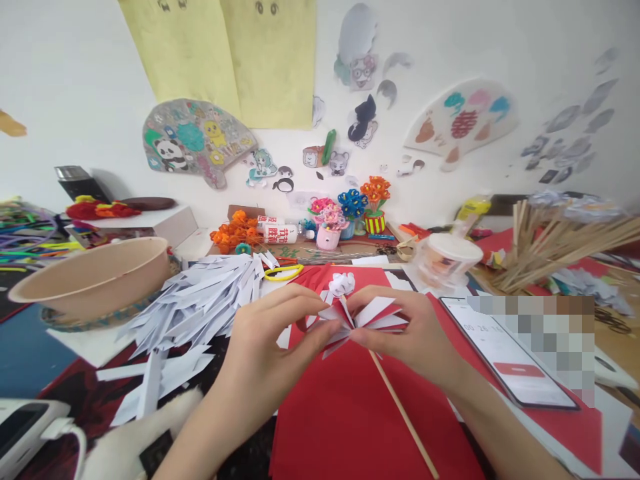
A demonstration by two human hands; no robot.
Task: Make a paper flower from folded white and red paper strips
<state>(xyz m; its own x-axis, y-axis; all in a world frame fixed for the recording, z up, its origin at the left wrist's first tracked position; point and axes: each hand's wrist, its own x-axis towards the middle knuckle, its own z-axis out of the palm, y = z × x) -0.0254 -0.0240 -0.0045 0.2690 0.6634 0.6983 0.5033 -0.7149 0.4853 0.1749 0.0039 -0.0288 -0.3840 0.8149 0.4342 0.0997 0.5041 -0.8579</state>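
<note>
Left hand [273, 333] and right hand [423, 333] pinch folded paper [379, 311], I think steadying it along a stick [401, 405] (trailing toward five o'clock).

Red/wht ppr [379, 311], tan stick [397, 400]

I face a white wall [60, 73], plain at the far left. Two yellow sheets [275, 73] hang side by side above me. Below and to their left, I note a decorated fan [193, 139]; a second, paler fan [464, 120] is mounted to the right. Small cutouts [364, 120] dot the wall between them. Grey patches [565, 120] at far right are too blurred to identify. Lighting is soft.
</note>
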